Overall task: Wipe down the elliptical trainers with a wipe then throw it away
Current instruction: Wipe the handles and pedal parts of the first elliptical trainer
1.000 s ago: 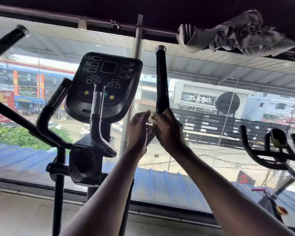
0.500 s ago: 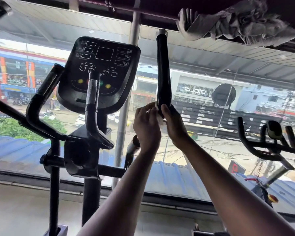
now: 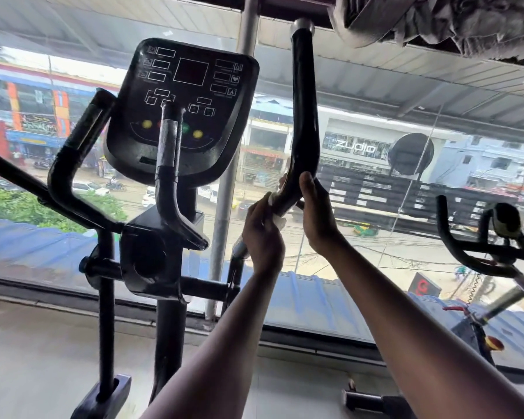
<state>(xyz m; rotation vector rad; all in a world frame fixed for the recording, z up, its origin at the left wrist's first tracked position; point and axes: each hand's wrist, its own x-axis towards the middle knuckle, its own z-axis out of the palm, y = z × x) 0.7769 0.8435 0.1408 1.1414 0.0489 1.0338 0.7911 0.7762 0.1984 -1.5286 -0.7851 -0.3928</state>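
Observation:
A black elliptical trainer stands before the window, its console (image 3: 182, 110) at upper centre. Its right swing handle (image 3: 304, 116) rises tall and bends at the bottom. At that bend my right hand (image 3: 316, 213) grips the handle from the right. My left hand (image 3: 262, 234) holds a small white wipe (image 3: 275, 207) against the handle's lower left side. Only a sliver of the wipe shows between the fingers and the bar. The left swing handle (image 3: 73, 158) and the centre grip bar (image 3: 167, 152) are untouched.
A large glass window (image 3: 375, 225) runs across the front, with a steel post (image 3: 227, 192) behind the console. The handlebars of a second machine (image 3: 490, 246) stand at the right. Crumpled grey cloth (image 3: 442, 22) hangs from the ledge at top right. Pale floor (image 3: 37, 352) lies below.
The camera has tilted up a little, so the machine sits lower and larger in view. Both hands have stayed at the bend of the right handle, the left hand sliding slightly down with the wipe.

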